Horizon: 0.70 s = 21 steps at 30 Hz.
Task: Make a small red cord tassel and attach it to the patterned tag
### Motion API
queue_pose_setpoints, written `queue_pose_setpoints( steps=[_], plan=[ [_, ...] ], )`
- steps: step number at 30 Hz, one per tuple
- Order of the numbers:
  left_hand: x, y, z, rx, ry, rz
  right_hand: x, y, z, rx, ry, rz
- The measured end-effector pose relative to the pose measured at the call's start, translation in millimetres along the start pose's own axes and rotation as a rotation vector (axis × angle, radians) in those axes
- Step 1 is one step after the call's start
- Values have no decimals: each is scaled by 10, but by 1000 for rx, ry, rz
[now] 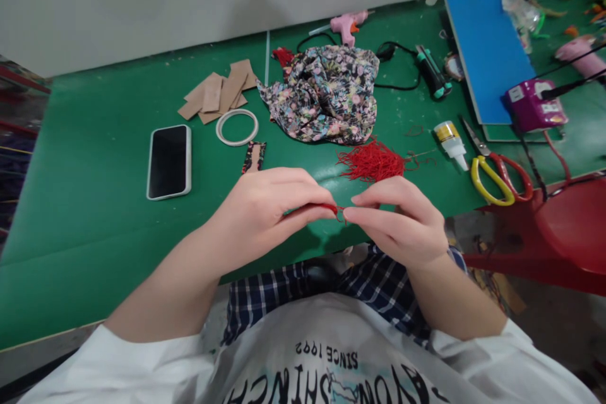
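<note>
My left hand [279,205] is closed, with a bit of red thread [332,208] pinched between thumb and fingers over the table's front edge. Thin red ends stick out past those fingertips. Facing it, my right hand [402,218] has thumb and finger bent close together at the loose ends, seemingly gripping a strand. Just beyond my hands lies a heap of short red threads [374,161]. A small strip covered in floral fabric [254,156] lies behind my left hand, partly hidden by it.
Crumpled floral cloth [326,95] lies mid-table, a pink glue gun [348,26] behind it. Left are a phone [168,162], a tape ring [237,127] and cardboard strips [222,91]. Right are a glue bottle [451,144], scissors [495,167], a cutter [432,72] and a purple box [534,105].
</note>
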<state>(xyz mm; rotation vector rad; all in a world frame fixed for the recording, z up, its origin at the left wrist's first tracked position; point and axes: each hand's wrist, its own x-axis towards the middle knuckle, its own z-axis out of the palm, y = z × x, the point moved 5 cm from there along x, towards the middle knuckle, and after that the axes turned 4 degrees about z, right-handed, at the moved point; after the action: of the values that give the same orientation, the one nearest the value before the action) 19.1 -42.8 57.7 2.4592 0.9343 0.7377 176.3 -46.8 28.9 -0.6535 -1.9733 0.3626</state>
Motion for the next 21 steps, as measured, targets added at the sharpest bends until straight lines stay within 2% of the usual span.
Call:
queue_pose_setpoints(
  steps=[6, 13, 21],
  plan=[
    [-2, 16, 16, 46, 3, 15, 11, -6, 21, -4, -33, 33],
    [-17, 69, 51, 176, 91, 43, 19, 23, 38, 38, -55, 62],
    [4, 95, 90, 251, 101, 63, -16, 16, 20, -37, 85, 81]
  ],
)
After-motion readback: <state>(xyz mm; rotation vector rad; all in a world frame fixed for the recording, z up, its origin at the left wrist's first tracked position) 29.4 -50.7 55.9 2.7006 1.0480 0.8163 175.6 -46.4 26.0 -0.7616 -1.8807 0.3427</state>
